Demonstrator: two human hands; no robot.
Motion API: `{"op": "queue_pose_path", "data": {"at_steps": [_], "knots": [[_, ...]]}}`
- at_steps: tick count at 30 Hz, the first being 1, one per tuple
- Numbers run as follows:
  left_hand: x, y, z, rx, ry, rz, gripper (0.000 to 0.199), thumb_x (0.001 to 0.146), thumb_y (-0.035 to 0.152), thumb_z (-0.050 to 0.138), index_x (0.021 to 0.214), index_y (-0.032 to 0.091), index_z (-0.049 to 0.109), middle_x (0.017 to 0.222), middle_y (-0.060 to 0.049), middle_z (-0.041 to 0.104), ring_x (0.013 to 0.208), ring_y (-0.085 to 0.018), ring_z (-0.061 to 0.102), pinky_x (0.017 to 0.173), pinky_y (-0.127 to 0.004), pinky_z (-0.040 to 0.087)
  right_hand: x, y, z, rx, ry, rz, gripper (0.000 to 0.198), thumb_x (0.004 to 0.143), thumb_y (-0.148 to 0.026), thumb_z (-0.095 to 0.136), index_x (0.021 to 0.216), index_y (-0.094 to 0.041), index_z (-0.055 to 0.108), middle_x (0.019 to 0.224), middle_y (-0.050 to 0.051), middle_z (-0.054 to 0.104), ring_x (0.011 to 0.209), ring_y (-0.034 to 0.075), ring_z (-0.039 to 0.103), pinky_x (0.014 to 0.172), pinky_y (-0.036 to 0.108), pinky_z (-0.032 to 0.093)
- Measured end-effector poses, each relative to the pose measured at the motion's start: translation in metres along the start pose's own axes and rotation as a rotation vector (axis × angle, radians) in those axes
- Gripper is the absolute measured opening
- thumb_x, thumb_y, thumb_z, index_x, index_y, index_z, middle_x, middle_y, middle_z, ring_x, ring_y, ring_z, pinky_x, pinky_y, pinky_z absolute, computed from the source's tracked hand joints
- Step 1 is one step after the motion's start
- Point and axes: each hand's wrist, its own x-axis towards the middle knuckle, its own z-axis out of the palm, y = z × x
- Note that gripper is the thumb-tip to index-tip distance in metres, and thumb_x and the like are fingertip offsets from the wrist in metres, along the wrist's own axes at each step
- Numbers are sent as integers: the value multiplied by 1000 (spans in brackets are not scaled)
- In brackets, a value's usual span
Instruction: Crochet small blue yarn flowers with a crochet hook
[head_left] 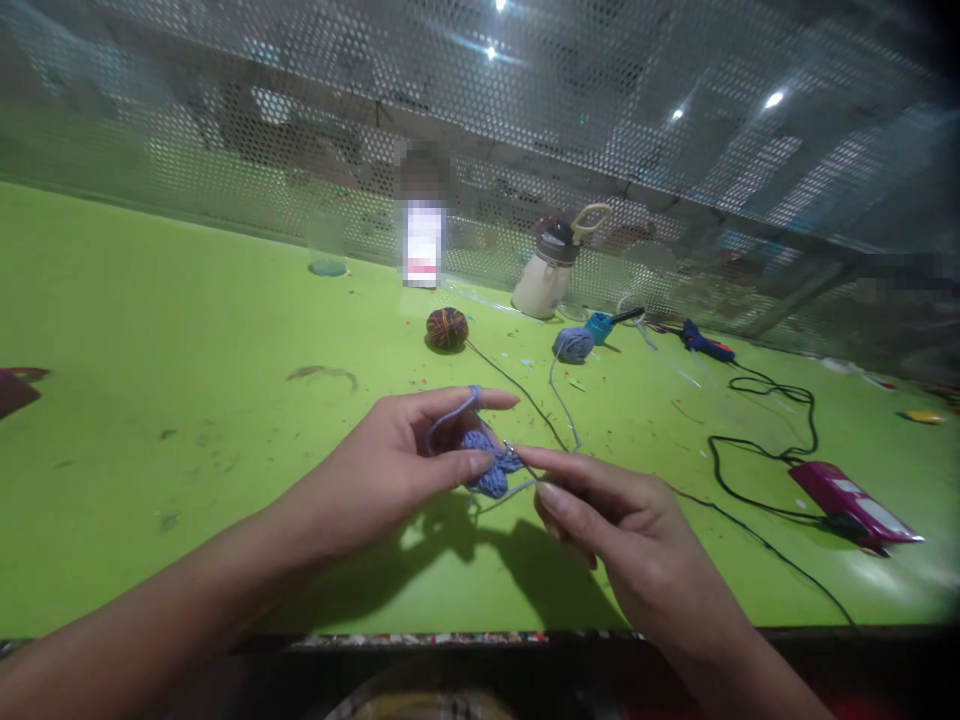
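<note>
Between thumb and fingers, my left hand (401, 445) pinches a small blue-purple crochet piece (489, 478) above the table. A strand of the same yarn loops round its extended index finger. In my right hand (622, 510) is a thin metal crochet hook (517, 453), gripped between thumb and index finger, with its tip at the edge of the piece. Behind the hands sits a blue-purple yarn ball (574, 345), its strand running down toward my right hand. A dark multicoloured yarn ball (447, 328) lies to its left, with a dark strand trailing right.
On the green table (187, 330) stand a pale bottle (541, 285) and a small teal pot (598, 328). A blue glue gun (707, 342) lies at right, near a magenta packet (855, 500) and a black cord. A perforated metal screen (225, 140) rises behind.
</note>
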Motion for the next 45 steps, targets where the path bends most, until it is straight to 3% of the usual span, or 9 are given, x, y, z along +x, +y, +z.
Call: {"op": "queue_pose_path", "data": {"at_steps": [4,7,16,21,27,34,41,43,45], "knots": [[1,-1,-2,51,-4,14,45,78,18,71,123,19,64,82,1,68,74,-13,59,69,-25,43,3,2,2,223,-39,164,24,87,-31,69,111,-32,75,61,-4,51,53,7,36,47,20,26],[2,-2,-3,77,23,14,43,77,18,71,120,19,66,81,1,68,75,-13,60,71,-26,45,5,4,5,275,-38,175,24,87,-32,69,110,-32,75,60,-3,51,52,7,36,46,20,24],[8,-3,-2,73,101,-47,24,70,15,74,94,15,76,81,-2,75,78,-16,66,76,-29,46,7,4,6,-126,92,-104,26,84,-21,66,105,-31,78,63,-1,54,55,11,38,47,23,26],[7,-3,-1,136,66,-39,26,71,12,72,97,14,76,80,-2,74,76,-17,63,73,-28,45,13,8,6,-54,64,-30,25,85,-26,65,107,-24,77,59,-2,47,53,10,34,46,23,24],[12,-7,-12,45,-33,-66,42,72,15,74,114,17,71,88,-2,75,83,-17,64,82,-31,45,18,10,5,94,-43,112,29,85,-32,66,111,-23,75,58,-4,44,52,10,33,48,23,25],[12,-8,-9,-12,36,-52,46,73,22,78,118,16,68,81,-1,70,79,-15,63,80,-29,46,23,9,6,44,-56,105,32,85,-34,65,113,-21,73,59,-4,41,52,10,29,48,24,22],[8,-7,-6,231,41,69,52,78,11,66,129,17,61,71,3,58,67,-12,54,67,-27,43,30,5,4,-17,-128,143,30,84,-31,65,110,-19,75,60,-3,46,53,10,31,48,24,22],[8,-12,-6,403,67,174,49,81,10,61,129,18,61,76,0,61,69,-14,54,67,-29,43,33,4,5,17,-117,169,30,81,-30,68,107,-16,75,59,-4,47,51,9,32,47,24,23],[7,-18,-5,646,113,372,42,85,12,55,125,18,65,80,-5,63,73,-17,55,69,-32,44,36,3,8,97,-99,212,29,78,-29,70,103,-14,74,57,-4,48,49,8,34,46,23,23]]}}
